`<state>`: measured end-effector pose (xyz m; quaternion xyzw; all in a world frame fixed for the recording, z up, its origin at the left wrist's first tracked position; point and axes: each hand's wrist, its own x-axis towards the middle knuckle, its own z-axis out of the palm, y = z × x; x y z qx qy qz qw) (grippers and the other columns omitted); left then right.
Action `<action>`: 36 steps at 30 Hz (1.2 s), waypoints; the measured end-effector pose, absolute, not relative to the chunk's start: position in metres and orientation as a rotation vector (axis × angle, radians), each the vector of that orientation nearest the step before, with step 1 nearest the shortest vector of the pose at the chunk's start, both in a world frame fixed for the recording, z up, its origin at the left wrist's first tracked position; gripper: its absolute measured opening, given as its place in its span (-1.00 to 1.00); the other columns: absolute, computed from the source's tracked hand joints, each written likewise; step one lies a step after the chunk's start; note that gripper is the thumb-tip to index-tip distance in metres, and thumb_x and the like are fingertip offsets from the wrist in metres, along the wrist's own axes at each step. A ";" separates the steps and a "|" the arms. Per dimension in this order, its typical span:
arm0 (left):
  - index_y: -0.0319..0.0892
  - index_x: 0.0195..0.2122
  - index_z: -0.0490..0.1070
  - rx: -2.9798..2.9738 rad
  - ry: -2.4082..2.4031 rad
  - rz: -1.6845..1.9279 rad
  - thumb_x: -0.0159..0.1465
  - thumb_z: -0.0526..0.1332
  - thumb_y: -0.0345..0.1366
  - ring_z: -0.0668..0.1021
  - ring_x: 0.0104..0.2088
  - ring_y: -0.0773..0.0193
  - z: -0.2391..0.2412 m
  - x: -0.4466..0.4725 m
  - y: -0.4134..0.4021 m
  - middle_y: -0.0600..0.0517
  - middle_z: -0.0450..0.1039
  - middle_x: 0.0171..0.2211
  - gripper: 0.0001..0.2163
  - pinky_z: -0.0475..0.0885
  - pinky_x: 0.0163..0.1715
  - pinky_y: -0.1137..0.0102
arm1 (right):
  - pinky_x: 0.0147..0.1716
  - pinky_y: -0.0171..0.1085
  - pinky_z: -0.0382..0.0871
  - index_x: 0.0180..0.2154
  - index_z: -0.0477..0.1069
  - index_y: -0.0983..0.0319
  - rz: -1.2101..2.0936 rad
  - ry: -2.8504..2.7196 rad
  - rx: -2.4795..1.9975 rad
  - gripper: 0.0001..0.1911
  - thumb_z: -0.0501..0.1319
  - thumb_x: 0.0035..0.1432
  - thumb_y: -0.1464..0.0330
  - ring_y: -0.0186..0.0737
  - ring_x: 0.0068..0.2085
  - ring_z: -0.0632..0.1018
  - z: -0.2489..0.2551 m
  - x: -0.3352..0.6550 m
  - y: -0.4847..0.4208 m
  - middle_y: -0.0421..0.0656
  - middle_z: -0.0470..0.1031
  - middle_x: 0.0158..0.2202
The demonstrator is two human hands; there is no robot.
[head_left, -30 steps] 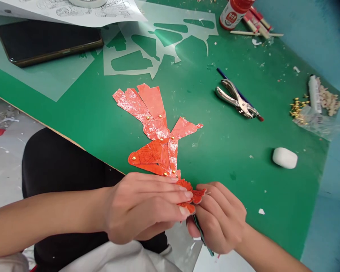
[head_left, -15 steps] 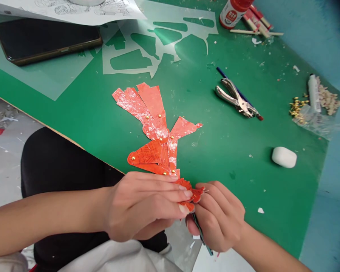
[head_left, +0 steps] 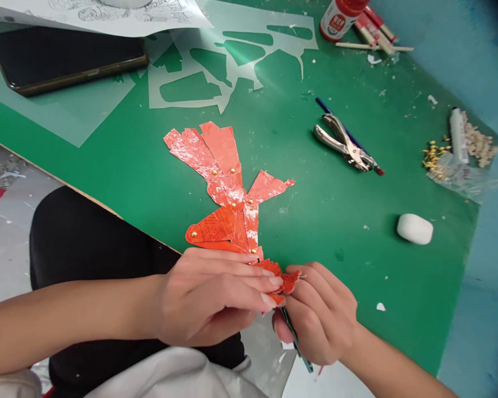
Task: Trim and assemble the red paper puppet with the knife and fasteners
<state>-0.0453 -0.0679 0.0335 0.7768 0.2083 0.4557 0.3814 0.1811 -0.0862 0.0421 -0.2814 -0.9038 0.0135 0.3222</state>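
Observation:
A jointed red paper puppet, its glossy pieces pinned together with small brass fasteners, lies along the front edge of the green table. My left hand presses over its lower end, with fingers and thumb closed on the red pieces there. Close against that end, my right hand is curled around a thin dark-green tool that slants down past the table edge. The tool's tip is hidden behind the puppet and fingers, so its kind cannot be made out. Scalloped red edges show between the two hands.
Beyond the hands lie a silver hole punch, a blue pencil and a white rounded case. Brass fasteners sit far right. Cut translucent sheet, a phone and a red bottle are at the back.
Both hands keep nearly the same place and hold. The left hand and the puppet's lower end have shifted very slightly; the whole view has drifted a little to the left.

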 end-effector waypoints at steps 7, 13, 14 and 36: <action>-0.33 0.04 0.48 1.889 0.663 1.240 0.35 0.28 -0.56 0.76 -0.18 0.30 0.037 -0.034 -0.069 -0.07 0.73 -0.18 -0.76 0.64 0.09 0.48 | -0.53 -0.23 0.23 -0.35 0.31 0.24 0.077 -2.372 -0.755 -0.64 -0.03 0.55 0.35 -0.20 -0.46 0.48 0.043 0.184 -0.086 -0.17 0.42 -0.53; -0.20 -0.03 0.52 1.797 0.807 1.168 0.40 0.28 -0.48 0.76 -0.24 0.32 0.040 -0.032 -0.074 0.02 0.73 -0.24 -0.84 0.67 0.02 0.48 | -0.50 -0.22 0.23 -0.36 0.31 0.23 0.095 -2.392 -0.772 -0.63 -0.05 0.55 0.37 -0.20 -0.45 0.48 0.044 0.184 -0.085 -0.17 0.41 -0.53; -0.19 -0.05 0.53 1.781 0.836 1.162 0.40 0.29 -0.47 0.76 -0.25 0.31 0.040 -0.032 -0.074 0.03 0.73 -0.25 -0.87 0.68 -0.02 0.50 | -0.50 -0.22 0.23 -0.36 0.31 0.23 0.103 -2.387 -0.783 -0.64 -0.05 0.54 0.37 -0.20 -0.45 0.47 0.044 0.183 -0.085 -0.17 0.41 -0.53; -0.14 -0.12 0.53 1.723 0.947 1.172 0.36 0.31 -0.48 0.65 -0.50 0.43 0.039 -0.030 -0.075 0.12 0.70 -0.33 -0.87 0.57 -0.54 0.63 | -0.48 -0.21 0.25 -0.42 0.26 0.18 0.072 -2.344 -0.994 -0.62 -0.05 0.50 0.39 -0.21 -0.45 0.38 0.043 0.169 -0.091 -0.19 0.36 -0.55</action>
